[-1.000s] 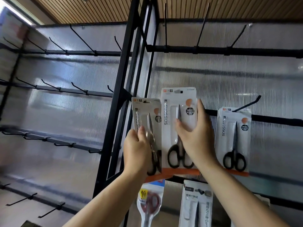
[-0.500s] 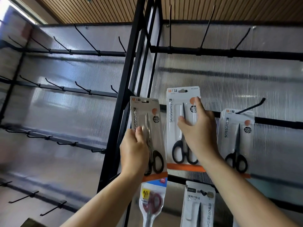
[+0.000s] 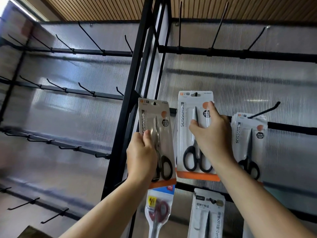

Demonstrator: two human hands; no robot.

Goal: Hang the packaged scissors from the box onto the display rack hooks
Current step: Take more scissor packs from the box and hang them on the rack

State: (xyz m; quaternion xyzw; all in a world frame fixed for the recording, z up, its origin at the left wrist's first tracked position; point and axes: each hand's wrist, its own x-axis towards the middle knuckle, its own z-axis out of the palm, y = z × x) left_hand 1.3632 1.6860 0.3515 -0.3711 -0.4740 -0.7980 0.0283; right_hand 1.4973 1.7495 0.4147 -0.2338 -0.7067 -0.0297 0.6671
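Since two packs were up at once, each hand had its own job. The left hand (image 3: pixel 141 155) had its fingers clenched round the waiting pack (image 3: pixel 154 121), thumb on the front and the rest hidden behind the card, holding it upright beside the rack post (image 3: pixel 130 100), seemingly in reserve. Right of those fingers, the right hand (image 3: pixel 211 134) lay on the middle pack (image 3: pixel 187 134), fingers straight and pressed flat on the blister rather than curled round it. I judged it was seating the card on a hook; something dark showed in the hang hole above the fingertips, though I couldn't be sure. Further right, a hung pack (image 3: pixel 248 143) dangled from an upturned hook (image 3: pixel 264 111). Below both wrists hung a red-handled pair (image 3: pixel 158 212) and a white pack (image 3: pixel 207 215). Ribbed translucent panels (image 3: pixel 240 83) backed the rack, bare hooks (image 3: pixel 85 90) stood left of the fingers, and a slatted wooden ceiling (image 3: pixel 103 7) ran overhead.
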